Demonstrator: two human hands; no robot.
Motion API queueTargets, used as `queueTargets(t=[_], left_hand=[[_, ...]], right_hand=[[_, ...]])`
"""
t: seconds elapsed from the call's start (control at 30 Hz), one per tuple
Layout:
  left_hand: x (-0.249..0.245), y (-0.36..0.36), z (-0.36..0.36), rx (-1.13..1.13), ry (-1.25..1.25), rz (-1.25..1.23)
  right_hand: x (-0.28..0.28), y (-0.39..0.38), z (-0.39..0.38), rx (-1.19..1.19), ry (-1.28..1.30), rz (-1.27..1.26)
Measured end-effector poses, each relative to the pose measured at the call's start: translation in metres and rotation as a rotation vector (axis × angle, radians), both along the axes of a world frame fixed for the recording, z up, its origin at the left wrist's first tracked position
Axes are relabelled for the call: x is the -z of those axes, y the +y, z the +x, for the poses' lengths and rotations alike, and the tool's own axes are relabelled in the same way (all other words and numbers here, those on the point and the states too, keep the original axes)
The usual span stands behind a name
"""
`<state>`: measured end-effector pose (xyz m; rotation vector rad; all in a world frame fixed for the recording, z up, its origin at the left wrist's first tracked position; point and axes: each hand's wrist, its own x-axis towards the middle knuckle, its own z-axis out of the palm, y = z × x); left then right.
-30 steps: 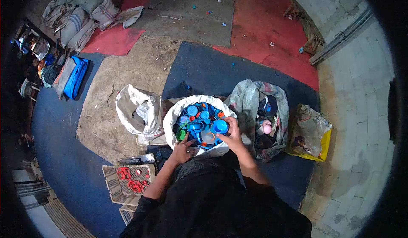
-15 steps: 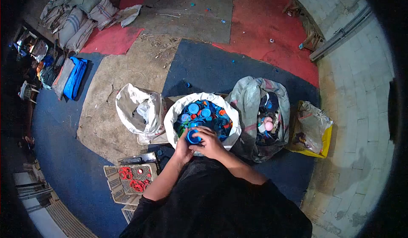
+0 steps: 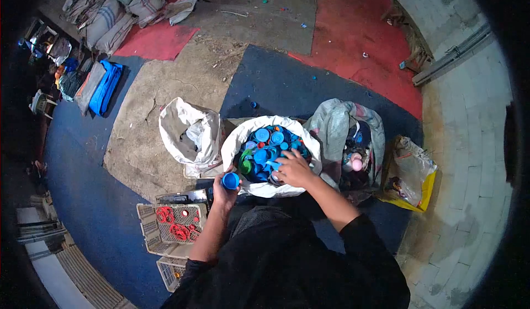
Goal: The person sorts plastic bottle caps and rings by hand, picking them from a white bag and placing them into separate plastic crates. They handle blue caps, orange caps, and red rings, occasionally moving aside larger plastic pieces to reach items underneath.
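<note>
A round blue cap [image 3: 231, 181] is in my left hand [image 3: 223, 193], its hollow side facing up, just outside the near left rim of the white sack. My right hand [image 3: 295, 171] reaches over the right part of that white sack [image 3: 232, 142], fingers spread on the caps inside. Mostly blue caps [image 3: 262, 136] fill the sack, with some green and red ones among them. Whether a cap is between my right fingers cannot be made out.
A second white sack [image 3: 172, 116] stands left, a grey-green sack [image 3: 327, 127] right, and a yellow-edged bag [image 3: 424, 193] further right. Crates [image 3: 148, 226] with red pieces are at the lower left. Stacked sacks [image 3: 102, 22] lie at the back left, near a wall.
My hands have parted. The left moved left and slightly down with the blue cap, while the right went right and up onto the caps in the sack. The whole view has shifted slightly.
</note>
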<state>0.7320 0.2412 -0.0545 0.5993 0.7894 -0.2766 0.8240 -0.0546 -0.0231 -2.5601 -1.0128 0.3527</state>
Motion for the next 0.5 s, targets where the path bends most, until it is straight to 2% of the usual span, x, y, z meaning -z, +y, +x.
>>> queueTargets(t=[0.13,0.17,0.2,0.27,0.37,0.4,0.5], left_hand=[[-0.007,0.001,0.001,0.077,-0.003,0.039],[-0.008,0.001,0.000,0.088,-0.008,0.050],[-0.007,0.002,-0.001,0.098,-0.015,0.063],[0.000,0.002,-0.003,0.120,-0.030,0.085],[0.015,0.007,-0.007,0.154,-0.084,0.083],[0.017,0.009,-0.008,0.167,-0.082,0.089],[0.022,0.013,-0.007,0.201,-0.084,0.103]], right_hand=[[-0.009,0.036,0.018,0.128,-0.097,0.108],[-0.010,0.050,0.018,0.130,-0.098,0.256],[-0.005,0.063,0.017,0.152,0.138,0.268],[0.007,0.087,0.018,0.049,0.476,0.269],[0.034,0.095,0.007,-0.019,0.160,0.121],[0.034,0.090,0.013,-0.090,0.124,0.054],[0.033,0.077,0.015,-0.021,0.072,0.073]])
